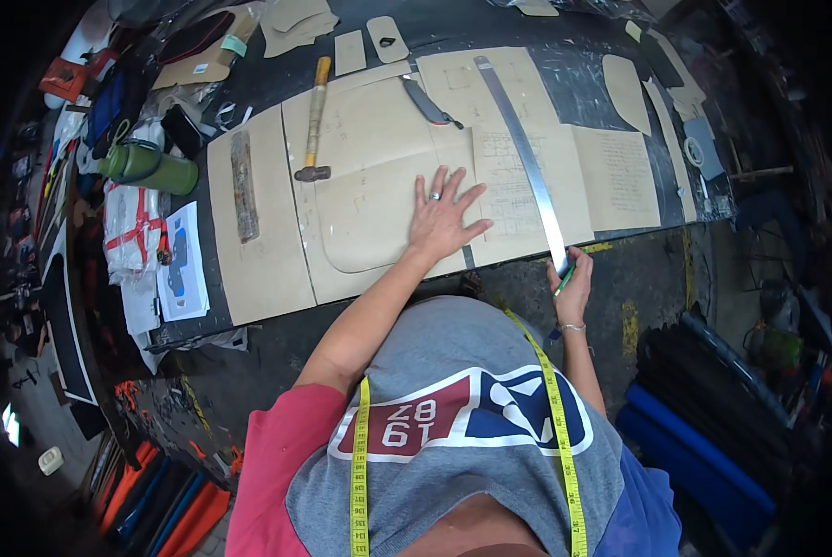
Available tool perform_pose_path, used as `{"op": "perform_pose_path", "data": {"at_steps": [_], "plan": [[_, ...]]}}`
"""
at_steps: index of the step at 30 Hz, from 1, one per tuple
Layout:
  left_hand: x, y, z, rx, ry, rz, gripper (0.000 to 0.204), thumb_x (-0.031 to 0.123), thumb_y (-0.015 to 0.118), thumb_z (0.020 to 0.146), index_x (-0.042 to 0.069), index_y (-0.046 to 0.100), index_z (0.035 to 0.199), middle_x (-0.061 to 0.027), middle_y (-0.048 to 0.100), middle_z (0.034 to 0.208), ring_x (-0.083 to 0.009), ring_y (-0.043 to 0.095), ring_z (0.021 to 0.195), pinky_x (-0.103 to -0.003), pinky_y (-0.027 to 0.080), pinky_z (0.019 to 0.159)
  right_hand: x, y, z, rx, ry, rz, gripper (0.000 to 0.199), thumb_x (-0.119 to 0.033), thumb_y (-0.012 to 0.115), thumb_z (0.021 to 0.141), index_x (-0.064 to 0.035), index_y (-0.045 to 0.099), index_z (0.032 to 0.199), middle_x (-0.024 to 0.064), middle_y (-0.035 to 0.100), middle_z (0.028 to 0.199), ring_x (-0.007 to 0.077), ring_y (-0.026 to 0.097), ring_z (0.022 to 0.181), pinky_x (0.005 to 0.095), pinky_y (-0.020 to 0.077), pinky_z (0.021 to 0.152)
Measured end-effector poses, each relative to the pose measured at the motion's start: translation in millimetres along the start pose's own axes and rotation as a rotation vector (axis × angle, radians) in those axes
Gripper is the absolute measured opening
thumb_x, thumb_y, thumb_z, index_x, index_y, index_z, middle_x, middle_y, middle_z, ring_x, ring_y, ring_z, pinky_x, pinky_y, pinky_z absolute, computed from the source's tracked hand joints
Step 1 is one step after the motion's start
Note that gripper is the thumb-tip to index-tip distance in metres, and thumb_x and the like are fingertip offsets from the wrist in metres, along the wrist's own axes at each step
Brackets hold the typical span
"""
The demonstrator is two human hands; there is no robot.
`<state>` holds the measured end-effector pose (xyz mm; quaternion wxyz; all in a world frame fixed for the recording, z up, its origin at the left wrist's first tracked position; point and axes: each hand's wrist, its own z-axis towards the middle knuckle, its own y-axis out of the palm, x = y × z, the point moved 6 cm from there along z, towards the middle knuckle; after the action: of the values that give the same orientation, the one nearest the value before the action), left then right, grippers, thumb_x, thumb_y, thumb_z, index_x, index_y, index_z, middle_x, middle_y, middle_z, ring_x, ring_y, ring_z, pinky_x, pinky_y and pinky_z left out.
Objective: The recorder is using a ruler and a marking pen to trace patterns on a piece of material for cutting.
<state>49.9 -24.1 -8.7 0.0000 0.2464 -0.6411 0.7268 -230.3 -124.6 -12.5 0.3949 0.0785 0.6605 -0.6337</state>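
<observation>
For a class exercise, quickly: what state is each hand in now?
Left hand: open, spread on brown card.
Right hand: holding a green pen at the end of the ruler; whether it grips the ruler cannot be told.

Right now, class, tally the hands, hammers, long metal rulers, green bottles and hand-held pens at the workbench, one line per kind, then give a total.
Hands: 2, the left hand and the right hand
Hammer: 1
Long metal ruler: 1
Green bottle: 1
Green pen: 1
Total: 6
</observation>
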Motion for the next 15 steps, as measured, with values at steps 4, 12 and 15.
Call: {"op": "perform_pose_path", "data": {"at_steps": [4,12,15], "plan": [[4,3,-4,-0.03,-0.011,-0.02,0.075,0.075,0.051,0.092,0.032,0.05,0.154,-0.0126,0.033,0.165,-0.0369,0.016,0.157,-0.065,0.004,0.124,3,-3,-6,0.007,-0.013,-0.001,0.051,-0.015,0.081,0.085,-0.0005,0.055,0.126,0.0208,0.058,0.12,0.0404,0.061,0.111,0.0447,0.0502,0.096],[3,7,-2,-0.017,0.008,-0.007,0.075,0.074,0.052,0.092,0.03,0.051,0.153,-0.0126,0.034,0.165,-0.0376,0.018,0.157,-0.066,0.005,0.124,13,2,-10,0.031,-0.023,-0.032,0.049,-0.016,0.084,0.084,-0.0027,0.056,0.123,0.0181,0.06,0.118,0.0372,0.062,0.109,0.0424,0.0509,0.095],[3,3,-2,-0.004,0.014,0.015,0.075,0.074,0.053,0.092,0.03,0.052,0.152,-0.0124,0.035,0.164,-0.0376,0.019,0.156,-0.066,0.005,0.124,7,1,-3,0.004,-0.027,-0.001,0.046,-0.016,0.082,0.085,-0.0029,0.057,0.121,0.0188,0.059,0.118,0.0394,0.061,0.11,0.0437,0.0508,0.094]]}}
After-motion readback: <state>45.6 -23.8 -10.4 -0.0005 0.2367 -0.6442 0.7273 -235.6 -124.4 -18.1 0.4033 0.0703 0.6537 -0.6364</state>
